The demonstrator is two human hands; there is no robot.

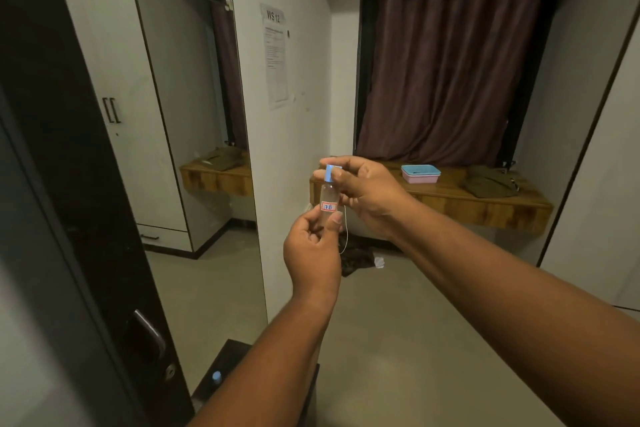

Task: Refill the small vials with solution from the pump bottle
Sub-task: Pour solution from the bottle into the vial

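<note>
Both forearms raised, left hand (311, 246) gripping clear vial (328, 199) upright, right hand (367, 194) pinching its blue cap (332, 173)

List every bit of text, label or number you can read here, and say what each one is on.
"WS 12": heading of the paper notice taped to the white wall.
"7B": handwritten in blue inside a red box, on the label of the clear vial that the left hand holds while the right hand pinches its blue cap.
The notice's body text: too small and blurred to read.
</note>
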